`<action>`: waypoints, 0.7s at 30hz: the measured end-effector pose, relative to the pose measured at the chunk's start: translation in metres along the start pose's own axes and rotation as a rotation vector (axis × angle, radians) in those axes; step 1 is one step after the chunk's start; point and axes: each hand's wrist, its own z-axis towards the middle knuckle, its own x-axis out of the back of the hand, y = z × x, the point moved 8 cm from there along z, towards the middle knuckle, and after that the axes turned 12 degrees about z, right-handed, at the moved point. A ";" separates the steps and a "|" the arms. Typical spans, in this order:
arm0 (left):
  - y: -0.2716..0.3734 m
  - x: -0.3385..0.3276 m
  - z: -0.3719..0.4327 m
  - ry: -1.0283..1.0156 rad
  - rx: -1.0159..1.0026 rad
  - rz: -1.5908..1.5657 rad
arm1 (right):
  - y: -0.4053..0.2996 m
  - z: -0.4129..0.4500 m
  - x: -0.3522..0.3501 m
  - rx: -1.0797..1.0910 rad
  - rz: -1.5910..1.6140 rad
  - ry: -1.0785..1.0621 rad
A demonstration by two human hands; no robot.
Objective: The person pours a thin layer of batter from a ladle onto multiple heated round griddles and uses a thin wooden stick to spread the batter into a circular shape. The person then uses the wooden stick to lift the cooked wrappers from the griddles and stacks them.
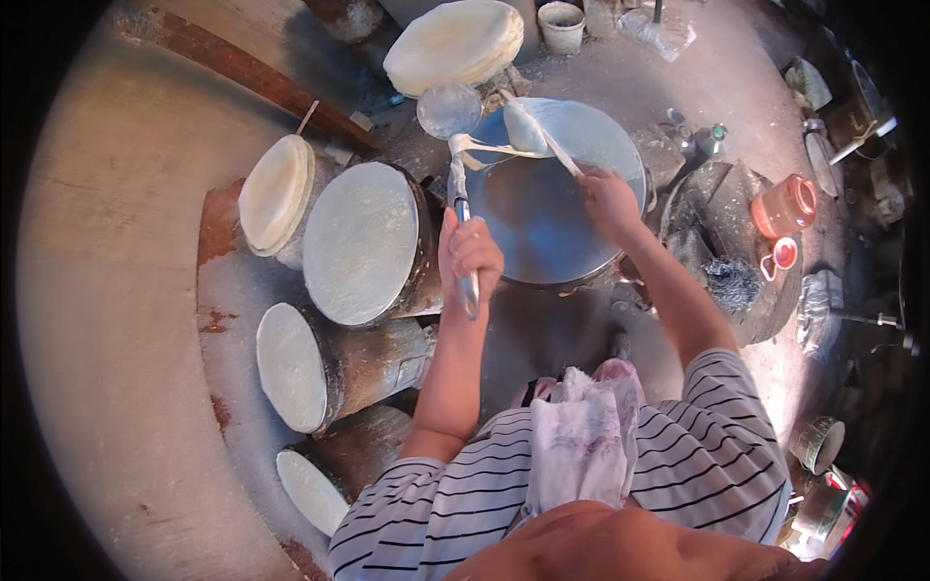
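My left hand grips the shiny metal handle of a utensil pointing away from me. Pale sticky dough coats its upper part, in line with a round, whitish disc-like head. In my right hand is a thin wooden stick, reaching over a large round griddle. A pale lump of dough lies along the stick. Strands stretch from it to the left-hand utensil. A thin white layer of batter covers the far part of the griddle; the near part shows bare dark metal.
To the left stand several drum-like stoves topped with pale rounds. Stacks of flatbreads sit beyond the griddle and at far left. A stump-like stand at right holds a reddish jar, a cup and a wire scourer.
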 end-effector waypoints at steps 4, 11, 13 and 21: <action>-0.036 -0.030 -0.003 -0.031 -0.007 0.024 | -0.008 0.002 -0.013 0.126 0.091 -0.171; -0.031 0.001 -0.004 0.093 -0.198 0.428 | 0.067 0.037 0.043 0.085 -0.002 -0.183; -0.025 0.046 -0.011 0.283 -0.266 0.286 | 0.039 0.051 0.023 0.116 0.138 -0.300; -0.092 0.049 -0.030 0.363 -0.505 0.157 | 0.010 0.049 -0.016 0.477 0.273 -0.661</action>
